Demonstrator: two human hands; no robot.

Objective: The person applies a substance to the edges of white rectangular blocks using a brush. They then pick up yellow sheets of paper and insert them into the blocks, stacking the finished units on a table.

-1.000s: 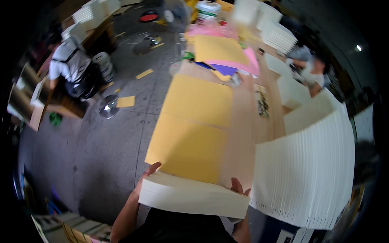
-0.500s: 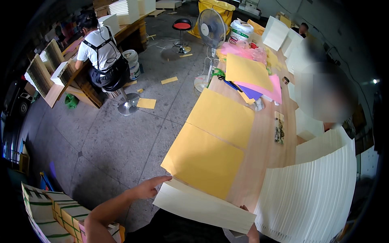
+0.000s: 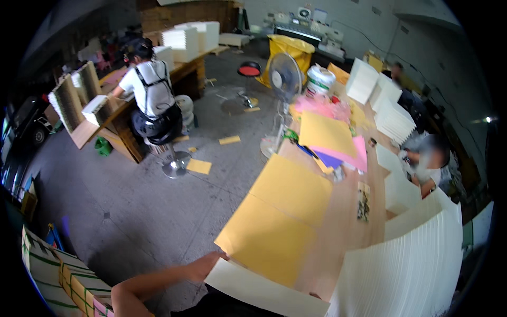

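Observation:
Two large yellow paper sheets lie end to end on the table's near left part. In front of them, at the near edge by my body, is a long white paper piece, which may be one sheet or several. My left hand is at its left end, fingers bent in against the corner where white and yellow meet; motion blurs them slightly. Of my right hand only a bit of finger shows over the white piece's far edge near its right end; the rest is hidden.
A tall fanned stack of white paper fills the table's right side. Farther along lie yellow, pink and purple sheets, scissors and a small card. A fan stands left of the table. One co-worker is across it, another far left.
The view has tilted up and shifted, so things sit lower and more rightward. My left hand's pointing finger has drawn in at the corner. My right hand has become mostly hidden.

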